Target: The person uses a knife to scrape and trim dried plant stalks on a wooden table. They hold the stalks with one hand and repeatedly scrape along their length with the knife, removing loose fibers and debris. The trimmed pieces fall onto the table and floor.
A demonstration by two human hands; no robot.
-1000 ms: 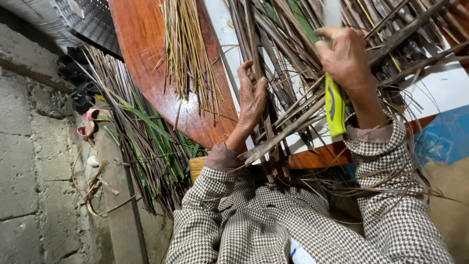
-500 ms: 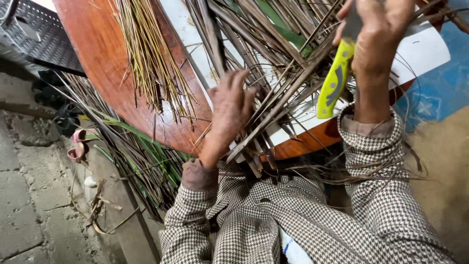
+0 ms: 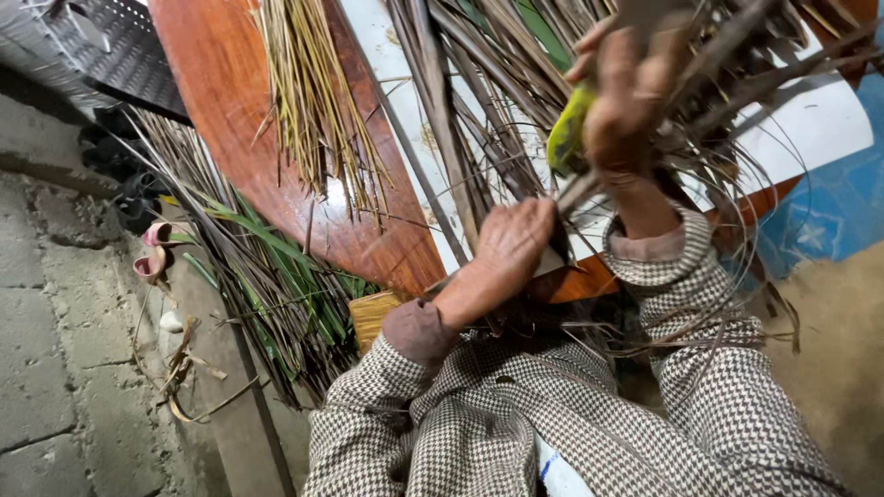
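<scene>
Dry palm-leaf strips [image 3: 479, 120]: dark bundle lying across the wooden board's [image 3: 230, 138] near edge, pale straw bundle [image 3: 313, 101] to its left. Left hand [image 3: 512, 241] curled down, pressing the strips' lower ends. Right hand [image 3: 631, 101], raised among strips, fist clamped round a yellow-green knife handle [image 3: 566, 138].

A bundle of thin stalks [image 3: 313, 101] lies on the desk [image 3: 230, 138], left of the dry leaves [image 3: 479, 101]; more leaves [image 3: 267, 276] lean below its edge.
</scene>
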